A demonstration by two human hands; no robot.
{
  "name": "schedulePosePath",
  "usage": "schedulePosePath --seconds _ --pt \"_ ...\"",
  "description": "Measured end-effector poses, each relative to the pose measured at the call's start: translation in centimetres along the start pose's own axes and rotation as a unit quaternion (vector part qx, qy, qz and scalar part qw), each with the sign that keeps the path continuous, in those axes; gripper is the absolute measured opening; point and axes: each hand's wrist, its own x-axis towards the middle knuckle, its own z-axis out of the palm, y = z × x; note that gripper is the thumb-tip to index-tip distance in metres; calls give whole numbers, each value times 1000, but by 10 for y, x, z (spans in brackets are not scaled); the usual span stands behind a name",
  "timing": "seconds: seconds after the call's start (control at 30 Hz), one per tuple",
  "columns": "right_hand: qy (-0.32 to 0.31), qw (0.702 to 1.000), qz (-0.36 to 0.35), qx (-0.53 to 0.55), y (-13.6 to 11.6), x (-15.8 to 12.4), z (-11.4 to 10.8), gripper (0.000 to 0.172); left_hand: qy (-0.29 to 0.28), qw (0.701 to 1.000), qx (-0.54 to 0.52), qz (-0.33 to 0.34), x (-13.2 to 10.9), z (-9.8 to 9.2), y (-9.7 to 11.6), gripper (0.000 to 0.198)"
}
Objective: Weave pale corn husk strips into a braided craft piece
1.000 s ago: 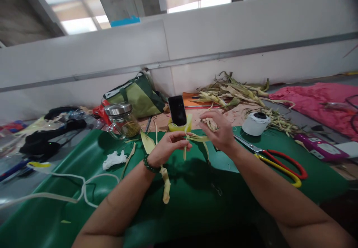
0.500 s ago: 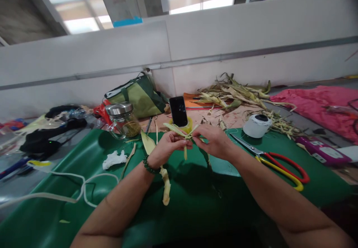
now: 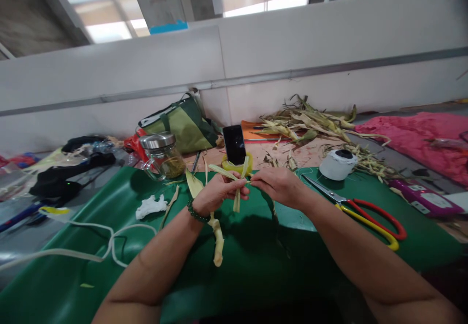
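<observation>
Pale green corn husk strips (image 3: 237, 200) cross one another between my hands, above the green mat (image 3: 252, 275). My left hand (image 3: 221, 190), with a dark bead bracelet at the wrist, pinches them where they cross. My right hand (image 3: 280, 186) is closed on the end of a strip that runs out to the right. Below my left wrist lies a pale, crooked stalk (image 3: 217, 243). A broad husk leaf (image 3: 193, 185) shows behind that wrist. Darker shreds hang or lie under my right hand; I cannot tell which.
Scissors (image 3: 343, 201) with red and yellow handles lie right, near a white spool (image 3: 338, 164). A phone (image 3: 234, 144) leans upright behind my hands. A glass jar (image 3: 164, 156), crumpled tissue (image 3: 150, 207) and white cable (image 3: 84, 256) are left. Dried husks (image 3: 310, 119) pile up at the back.
The crossed strips have turned, and one now stands up above my left fingers. My right hand has moved slightly right, drawing a strip outward. My left hand keeps its pinch.
</observation>
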Motion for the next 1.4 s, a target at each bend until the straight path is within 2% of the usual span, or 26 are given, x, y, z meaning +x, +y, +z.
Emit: schedulePosePath --seconds 0.1,0.27,0.43,0.6,0.73,0.83,0.9,1.07,1.17,1.33,1.4 --pt "-24 1000 14 7 0 -1 0 26 19 1000 8 4 1 -2 0 42" --pt "-57 996 46 50 -1 -3 -3 27 48 998 19 47 -2 0 3 43" --pt "-74 994 53 63 4 -2 -4 28 41 996 48 59 0 -4 4 40" --pt "-61 997 36 -19 2 1 -4 22 18 997 57 41 3 -9 1 44" --pt "-64 989 1 -135 -8 2 -6 20 4 992 100 73 1 -4 0 31" --pt "-79 979 -3 -189 -13 3 -6 26 19 992 93 85 0 -1 -2 30" --pt "-94 979 5 -181 -13 3 -5 27 31 992 85 85 -1 -1 -3 32" --pt "-151 986 40 -66 -6 2 -5 31 41 994 60 79 -1 -4 -2 34" --pt "-173 981 70 -56 -4 3 -5 33 39 995 53 68 -1 -3 1 37" --pt "-130 977 41 -161 -9 4 -1 23 32 994 77 65 -2 0 2 34" --pt "-122 975 19 -184 -12 4 0 24 44 992 92 80 -2 -1 1 32"
